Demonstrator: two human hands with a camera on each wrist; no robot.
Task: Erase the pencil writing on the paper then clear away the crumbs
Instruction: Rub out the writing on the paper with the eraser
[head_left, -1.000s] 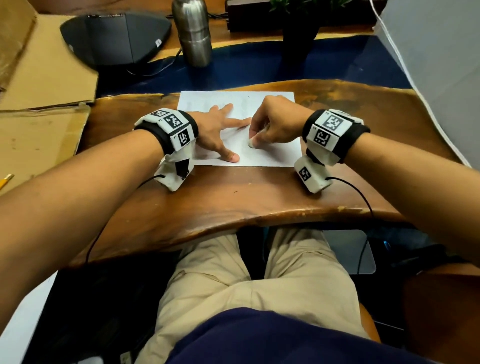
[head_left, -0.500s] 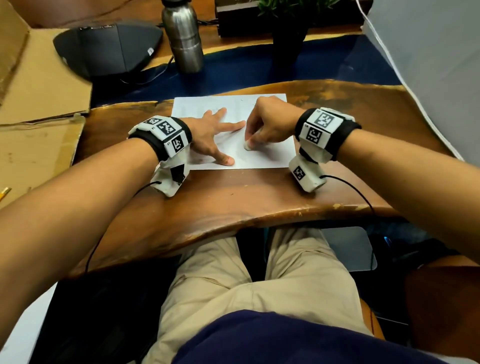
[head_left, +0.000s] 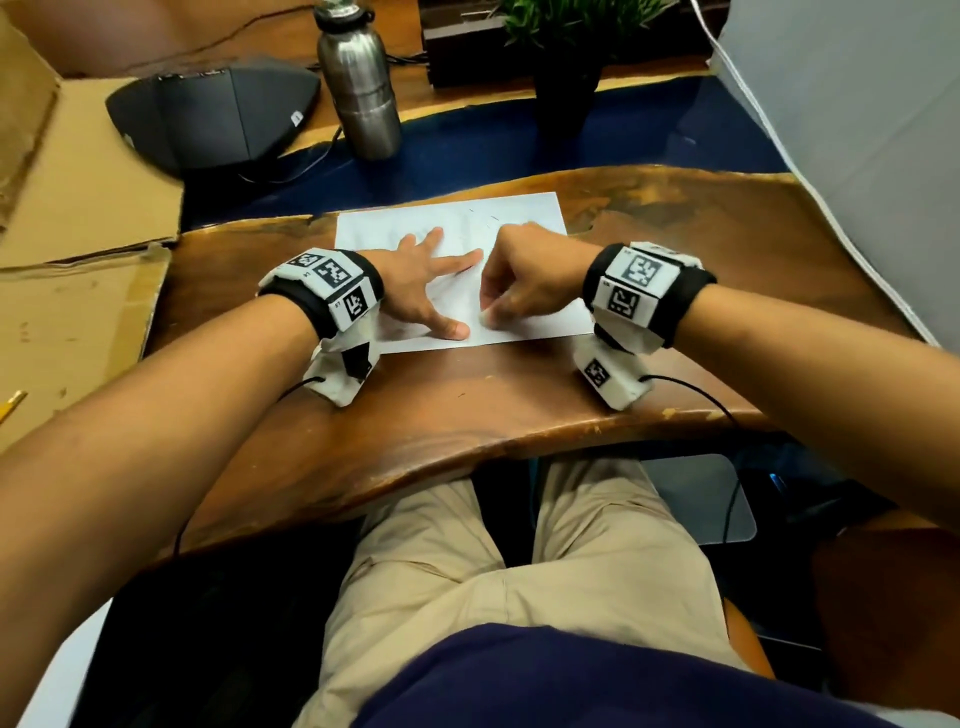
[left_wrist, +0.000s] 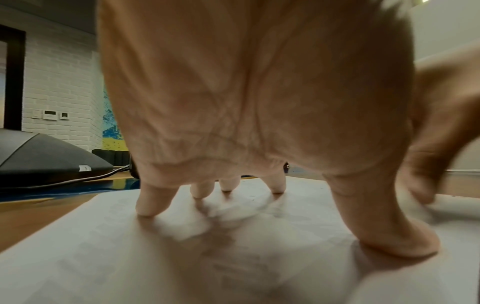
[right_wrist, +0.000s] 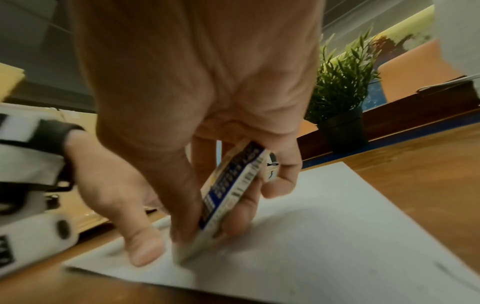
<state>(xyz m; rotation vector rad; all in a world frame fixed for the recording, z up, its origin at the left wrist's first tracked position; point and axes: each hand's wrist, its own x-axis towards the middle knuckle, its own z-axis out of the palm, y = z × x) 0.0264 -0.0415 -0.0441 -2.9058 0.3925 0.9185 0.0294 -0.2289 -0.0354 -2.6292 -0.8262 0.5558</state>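
A white sheet of paper (head_left: 519, 218) lies on the wooden desk, with a few dark crumb specks near its far edge. My left hand (head_left: 421, 291) presses it flat, fingers spread and straight; its fingertips (left_wrist: 148, 207) touch the paper (left_wrist: 233, 267). My right hand (head_left: 524, 283) pinches a white eraser (right_wrist: 228, 197) in a blue and white sleeve, its lower tip pressed onto the paper (right_wrist: 337, 216) close to the left thumb (right_wrist: 140, 246). In the head view only the eraser's tip (head_left: 485, 318) shows under the fingers. Faint grey pencil traces remain beneath the left hand.
A steel bottle (head_left: 359, 83), a dark wedge-shaped device (head_left: 213, 117) with a cable and a potted plant (head_left: 566, 67) stand behind the paper. Cardboard (head_left: 78, 208) lies to the left with a yellow pencil (head_left: 10, 405). A white panel (head_left: 857, 130) stands to the right.
The right hand with the eraser has slid along the paper toward the near edge and the left thumb. The left hand keeps its place on the sheet.
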